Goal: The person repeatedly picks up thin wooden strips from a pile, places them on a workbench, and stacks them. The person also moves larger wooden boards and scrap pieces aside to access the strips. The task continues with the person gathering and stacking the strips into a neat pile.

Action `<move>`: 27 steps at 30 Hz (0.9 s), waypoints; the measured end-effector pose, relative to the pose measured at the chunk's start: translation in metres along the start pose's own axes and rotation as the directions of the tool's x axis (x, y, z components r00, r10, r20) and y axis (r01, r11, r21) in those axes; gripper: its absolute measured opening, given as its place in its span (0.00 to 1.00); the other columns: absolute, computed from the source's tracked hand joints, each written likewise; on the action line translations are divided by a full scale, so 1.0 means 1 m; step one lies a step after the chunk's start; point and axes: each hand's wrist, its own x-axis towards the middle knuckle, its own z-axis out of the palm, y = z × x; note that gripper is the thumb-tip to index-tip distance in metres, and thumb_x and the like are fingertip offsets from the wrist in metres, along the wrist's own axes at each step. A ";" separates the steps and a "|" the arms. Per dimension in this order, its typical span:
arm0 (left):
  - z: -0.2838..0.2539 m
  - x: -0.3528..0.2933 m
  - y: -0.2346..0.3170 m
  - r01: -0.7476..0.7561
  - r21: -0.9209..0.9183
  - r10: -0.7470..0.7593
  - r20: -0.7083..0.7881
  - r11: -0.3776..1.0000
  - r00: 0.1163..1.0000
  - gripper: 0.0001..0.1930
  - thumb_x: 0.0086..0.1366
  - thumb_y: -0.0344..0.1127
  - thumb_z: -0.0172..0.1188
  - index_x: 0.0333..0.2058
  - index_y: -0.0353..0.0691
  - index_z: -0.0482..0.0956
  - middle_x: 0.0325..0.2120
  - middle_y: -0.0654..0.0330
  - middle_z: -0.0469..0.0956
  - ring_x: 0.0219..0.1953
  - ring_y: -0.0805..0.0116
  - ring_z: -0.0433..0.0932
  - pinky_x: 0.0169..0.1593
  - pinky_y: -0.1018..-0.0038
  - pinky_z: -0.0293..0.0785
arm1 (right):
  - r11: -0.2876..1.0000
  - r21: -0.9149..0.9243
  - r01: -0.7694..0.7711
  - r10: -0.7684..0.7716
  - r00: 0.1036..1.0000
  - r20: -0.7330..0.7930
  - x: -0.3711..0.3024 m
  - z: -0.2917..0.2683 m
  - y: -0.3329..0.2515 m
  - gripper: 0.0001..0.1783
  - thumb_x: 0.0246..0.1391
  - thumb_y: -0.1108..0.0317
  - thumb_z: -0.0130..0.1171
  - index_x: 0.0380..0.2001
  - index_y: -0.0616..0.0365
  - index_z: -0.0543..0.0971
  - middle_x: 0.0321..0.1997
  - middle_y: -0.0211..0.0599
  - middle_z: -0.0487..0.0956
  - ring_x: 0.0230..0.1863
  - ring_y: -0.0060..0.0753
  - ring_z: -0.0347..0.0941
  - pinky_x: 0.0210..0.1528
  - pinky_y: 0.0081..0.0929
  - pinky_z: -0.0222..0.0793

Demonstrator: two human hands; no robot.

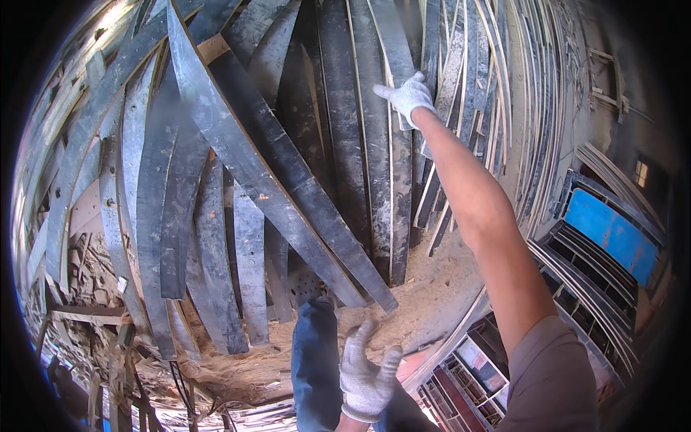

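My right hand (409, 95), in a white glove, is stretched far forward over the lower end of a narrow dark board (392, 39). Its thumb sticks out to the left, apart from the other fingers, which are partly folded over near the board's right edge. I cannot tell how firmly it touches the board. Close to my body, my left hand (367, 378), gloved in white too, is raised in front of my legs with its fingers apart and nothing in it. Ahead of it, two long grey-black boards (252, 173) (309, 191) lie slantwise across the pile.
Many long strips (147, 187) lie overlapped on the left. Thin strips (547, 93) are stacked along the right. A blue panel (612, 234) and framed panels (479, 367) stand at lower right. Sandy ground (432, 288) with debris lies before my blue-trousered leg (315, 360).
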 end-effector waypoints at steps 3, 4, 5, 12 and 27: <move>-0.003 0.001 -0.008 -0.021 0.110 0.017 0.041 0.994 0.999 0.34 0.68 0.43 0.74 0.65 0.32 0.72 0.55 0.46 0.82 0.57 0.57 0.83 0.63 0.62 0.77 | 0.979 0.164 -0.117 0.079 0.973 0.219 -0.020 -0.014 -0.037 0.65 0.43 0.35 0.79 0.71 0.69 0.63 0.66 0.64 0.76 0.65 0.57 0.77 0.65 0.50 0.75; -0.004 -0.002 -0.007 -0.027 0.143 0.018 0.062 0.989 0.998 0.34 0.68 0.43 0.74 0.64 0.32 0.72 0.55 0.46 0.82 0.57 0.57 0.83 0.63 0.62 0.77 | 0.994 0.095 -0.057 0.045 0.992 0.120 -0.015 -0.019 -0.025 0.61 0.45 0.37 0.79 0.68 0.73 0.65 0.59 0.62 0.81 0.57 0.53 0.82 0.58 0.49 0.80; 0.004 0.001 -0.002 0.041 -0.040 -0.041 0.016 0.998 0.999 0.33 0.68 0.43 0.74 0.64 0.32 0.72 0.54 0.46 0.82 0.56 0.57 0.83 0.63 0.62 0.76 | 0.997 0.074 -0.010 0.002 0.995 0.103 -0.007 -0.022 -0.006 0.60 0.46 0.39 0.80 0.66 0.74 0.65 0.58 0.62 0.80 0.56 0.52 0.82 0.57 0.48 0.80; 0.025 -0.016 -0.047 0.142 -0.064 -0.147 -0.085 0.988 0.986 0.31 0.71 0.42 0.70 0.66 0.34 0.72 0.56 0.49 0.82 0.59 0.58 0.81 0.64 0.64 0.76 | 0.795 0.546 -0.265 -0.051 0.867 0.495 -0.178 0.023 0.112 0.46 0.46 0.65 0.83 0.62 0.65 0.64 0.55 0.53 0.79 0.49 0.43 0.83 0.34 0.33 0.89; 0.053 0.071 -0.258 0.219 -0.150 -0.264 -0.446 0.964 0.855 0.48 0.62 0.53 0.77 0.70 0.30 0.65 0.64 0.46 0.76 0.64 0.56 0.76 0.67 0.64 0.71 | 0.881 0.472 0.039 -0.210 0.925 0.316 -0.467 0.129 0.345 0.49 0.39 0.50 0.84 0.58 0.64 0.70 0.53 0.59 0.80 0.56 0.59 0.79 0.56 0.48 0.75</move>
